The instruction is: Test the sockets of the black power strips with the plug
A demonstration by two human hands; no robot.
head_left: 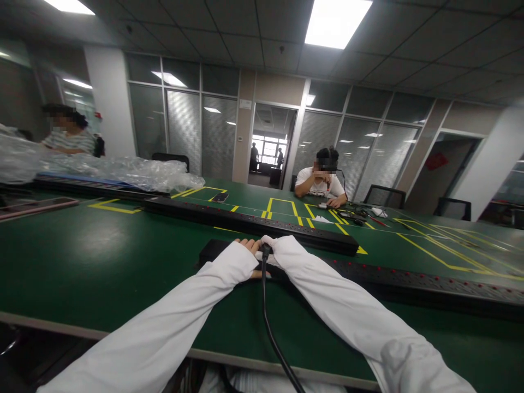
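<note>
A long black power strip [409, 281] with red-marked sockets lies across the green table in front of me. My left hand [246, 245] is closed around it near its left end, fingers over the top and thumb low on the near side. Right beside it, my right hand [267, 240] is closed on a black plug [266, 250] at the strip. Its fingers are mostly hidden by the plug and the white sleeve. From the plug a thick black cable [268, 322] runs down over the table edge toward me. Whether the plug sits fully in a socket cannot be seen.
A second black power strip [254, 222] lies just beyond. Clear plastic wrap [123, 168] covers items at the left. Yellow tape marks the green table [123, 262]. Across it a person [321, 180] sits near cables and small parts [354, 217]; another person [71, 134] is far left.
</note>
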